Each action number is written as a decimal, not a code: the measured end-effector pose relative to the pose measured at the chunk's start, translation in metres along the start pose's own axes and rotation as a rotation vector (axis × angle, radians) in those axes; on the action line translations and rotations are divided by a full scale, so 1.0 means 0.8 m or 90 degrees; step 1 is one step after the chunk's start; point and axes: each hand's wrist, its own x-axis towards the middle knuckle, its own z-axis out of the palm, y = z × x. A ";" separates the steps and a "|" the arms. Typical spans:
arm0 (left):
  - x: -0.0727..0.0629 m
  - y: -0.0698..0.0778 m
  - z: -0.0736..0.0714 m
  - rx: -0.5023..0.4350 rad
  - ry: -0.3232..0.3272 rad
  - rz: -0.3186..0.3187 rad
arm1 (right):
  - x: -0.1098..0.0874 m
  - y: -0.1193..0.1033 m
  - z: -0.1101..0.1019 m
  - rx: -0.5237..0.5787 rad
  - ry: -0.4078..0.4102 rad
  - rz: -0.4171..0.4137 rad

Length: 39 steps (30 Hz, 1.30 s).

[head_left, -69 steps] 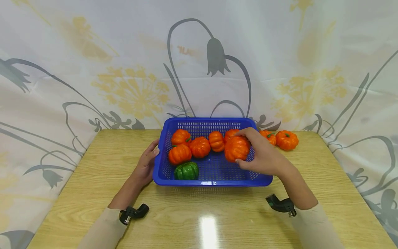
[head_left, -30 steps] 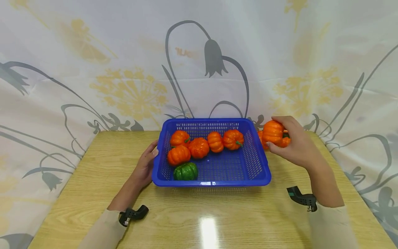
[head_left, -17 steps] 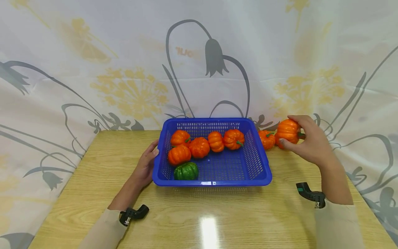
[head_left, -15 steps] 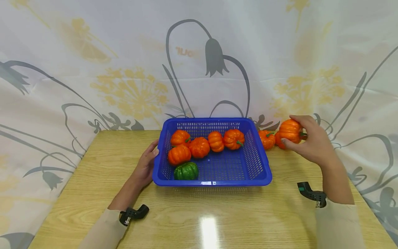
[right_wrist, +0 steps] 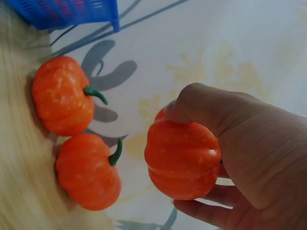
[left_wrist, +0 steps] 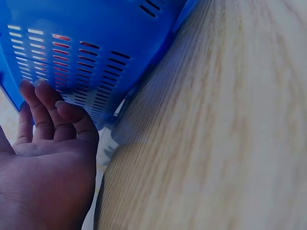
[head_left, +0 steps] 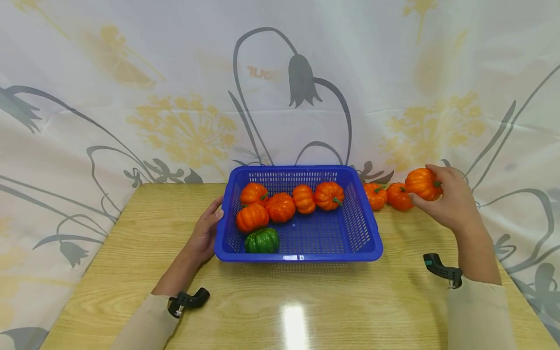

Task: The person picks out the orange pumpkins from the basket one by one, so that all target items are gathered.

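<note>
My right hand (head_left: 452,199) holds a small orange pumpkin (head_left: 422,183) between thumb and fingers, to the right of two other pumpkins by the back cloth. In the right wrist view the held pumpkin (right_wrist: 182,160) hangs apart from the table surface, its stem side toward the palm. My left hand (head_left: 205,231) grips the left side of a blue plastic basket (head_left: 299,257), thumb at the rim. The left wrist view shows curled fingers (left_wrist: 72,115) against the slotted wall (left_wrist: 110,28). Inside the basket lie several orange pumpkins (head_left: 281,207) and a green one (head_left: 262,240).
Two orange pumpkins with green stems, the nearer one (head_left: 375,196) close to the basket's right side and the other (head_left: 399,197) beside it, sit on the wooden table (head_left: 245,306). A flower-printed cloth (head_left: 183,97) rises along the table's back edge and sides.
My right hand has carried the orange pumpkin out from over the basket, rightward past the two on the table. My left hand and the basket have stayed in place.
</note>
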 end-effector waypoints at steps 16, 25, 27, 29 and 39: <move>-0.002 0.001 0.000 0.000 0.001 0.004 | -0.008 0.041 0.018 -0.013 0.046 0.137; -0.003 0.001 0.000 -0.006 -0.004 0.005 | -0.015 0.065 0.031 -0.039 0.044 0.170; -0.003 0.001 0.000 -0.009 -0.010 0.005 | -0.016 0.071 0.035 -0.044 0.035 0.170; -0.003 0.001 0.000 -0.009 -0.013 0.006 | -0.018 0.076 0.038 -0.047 0.026 0.174; -0.001 0.000 0.000 0.003 -0.002 0.006 | -0.023 0.089 0.047 -0.045 -0.010 0.191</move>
